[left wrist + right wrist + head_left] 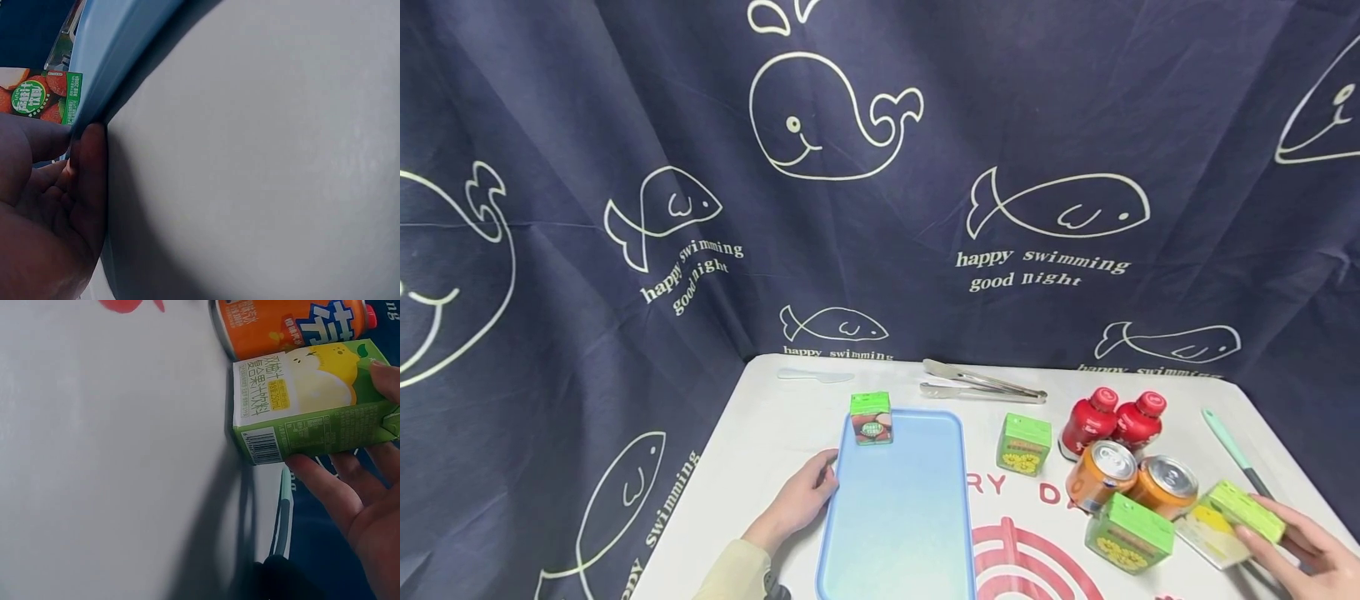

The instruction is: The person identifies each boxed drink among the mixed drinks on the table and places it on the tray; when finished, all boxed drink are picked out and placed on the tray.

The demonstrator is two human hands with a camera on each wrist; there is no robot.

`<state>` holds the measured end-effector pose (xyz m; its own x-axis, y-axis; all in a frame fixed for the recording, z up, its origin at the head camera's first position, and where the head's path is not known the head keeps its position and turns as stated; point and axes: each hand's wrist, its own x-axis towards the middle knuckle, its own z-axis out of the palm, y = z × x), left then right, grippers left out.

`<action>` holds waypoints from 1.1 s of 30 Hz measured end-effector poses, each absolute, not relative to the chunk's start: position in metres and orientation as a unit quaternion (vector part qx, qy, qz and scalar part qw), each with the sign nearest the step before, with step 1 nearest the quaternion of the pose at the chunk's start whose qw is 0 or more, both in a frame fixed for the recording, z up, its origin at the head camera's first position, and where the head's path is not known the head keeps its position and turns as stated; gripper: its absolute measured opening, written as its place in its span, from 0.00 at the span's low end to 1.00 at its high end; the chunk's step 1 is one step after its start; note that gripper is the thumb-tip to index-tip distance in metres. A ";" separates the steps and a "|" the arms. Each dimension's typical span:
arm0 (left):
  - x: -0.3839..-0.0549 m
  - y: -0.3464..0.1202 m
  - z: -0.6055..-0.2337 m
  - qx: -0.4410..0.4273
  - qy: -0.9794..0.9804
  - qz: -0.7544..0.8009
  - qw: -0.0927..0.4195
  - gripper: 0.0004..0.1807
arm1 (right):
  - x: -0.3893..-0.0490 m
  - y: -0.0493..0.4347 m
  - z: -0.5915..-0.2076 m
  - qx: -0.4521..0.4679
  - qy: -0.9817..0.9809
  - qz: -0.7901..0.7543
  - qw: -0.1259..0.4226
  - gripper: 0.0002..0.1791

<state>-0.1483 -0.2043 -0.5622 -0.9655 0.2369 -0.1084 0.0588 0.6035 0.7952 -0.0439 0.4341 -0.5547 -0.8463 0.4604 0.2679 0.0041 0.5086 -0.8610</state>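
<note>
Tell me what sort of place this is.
Probably a staged indoor tabletop set-up: a dark curtain printed with whales and fish hangs just behind a white table bearing drink cartons and a blue tray.

At lower centre of the frame, a tray lies on the table, one carton on its upper-left corner. Behind lie a knife, left, and tongs, right. Lower right, two bottles stand behind two cans; a second carton is left, a third carton before, a fourth carton right.
</note>
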 end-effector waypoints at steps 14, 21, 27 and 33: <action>-0.147 -0.204 -0.564 0.087 0.889 0.438 0.106 0.27 | -0.048 0.435 -0.527 -0.086 -0.834 0.487 0.243 0.32; -0.147 -0.205 -0.565 0.088 0.881 0.451 0.110 0.27 | -0.053 0.441 -0.516 -0.066 -0.819 0.505 0.263 0.33; -0.147 -0.205 -0.565 0.079 0.888 0.439 0.109 0.27 | -0.056 0.441 -0.500 -0.065 -0.816 0.509 0.267 0.35; -0.147 -0.204 -0.564 0.076 0.889 0.438 0.108 0.27 | -0.060 0.442 -0.485 -0.034 -0.818 0.507 0.270 0.37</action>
<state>-0.1469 -0.2041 -0.5641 -0.9654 0.2288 -0.1252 0.0400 0.6045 0.7956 -0.0597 0.4416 -0.4854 -0.8523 0.3283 0.4072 -0.2185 0.4840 -0.8474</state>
